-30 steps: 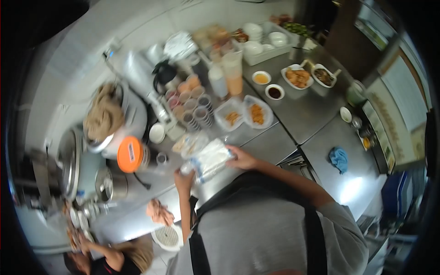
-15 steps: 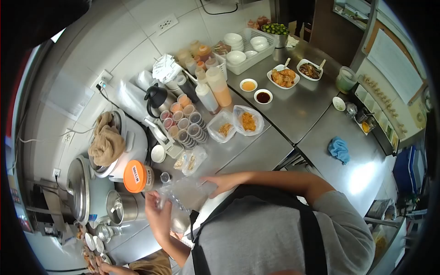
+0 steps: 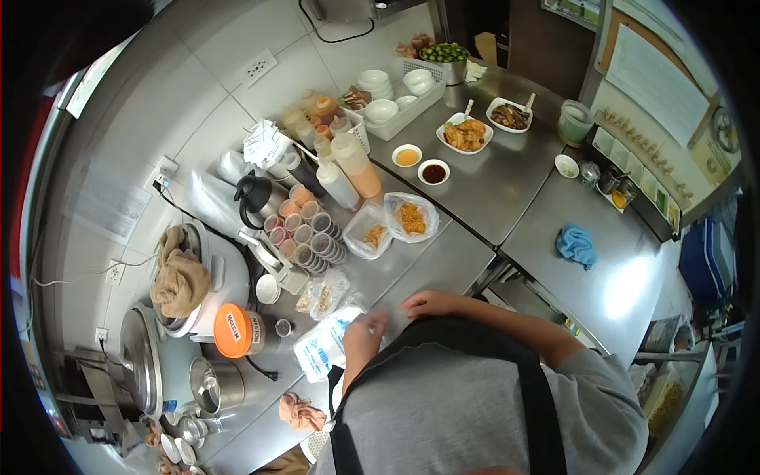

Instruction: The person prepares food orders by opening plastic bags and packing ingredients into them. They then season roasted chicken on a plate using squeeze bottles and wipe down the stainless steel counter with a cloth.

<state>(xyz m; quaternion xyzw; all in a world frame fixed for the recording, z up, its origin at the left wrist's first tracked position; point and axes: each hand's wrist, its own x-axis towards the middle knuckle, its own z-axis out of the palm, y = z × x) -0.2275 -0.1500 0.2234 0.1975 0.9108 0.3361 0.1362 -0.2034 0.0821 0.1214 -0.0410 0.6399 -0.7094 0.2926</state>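
My left hand (image 3: 363,337) is over the right side of a white plastic packet with blue print (image 3: 319,352), which lies on the counter in front of me; its fingers are smeared by motion. Just to the right, close to my apron, is my right hand (image 3: 427,304). Its fingers are curled together, and I cannot make out what, if anything, is in them. Beyond the packet sit small clear bags with bits of food (image 3: 324,294). Farther off are two open plastic bags, one with pale crumbs (image 3: 374,236) and one with orange crumbs (image 3: 412,219).
Lidded sauce cups (image 3: 309,229), squeeze bottles (image 3: 354,165) and an orange-lidded hoisin tub (image 3: 234,330) stand to the left. Two food dishes (image 3: 465,134) and sauce bowls (image 3: 434,172) are at the back. A blue cloth (image 3: 576,246) lies right; a pinkish cloth (image 3: 302,412) lies near left.
The clear plastic between my hands no longer shows there. My left hand has moved right and my right hand slightly right and up. The printed packet and pinkish cloth now show.
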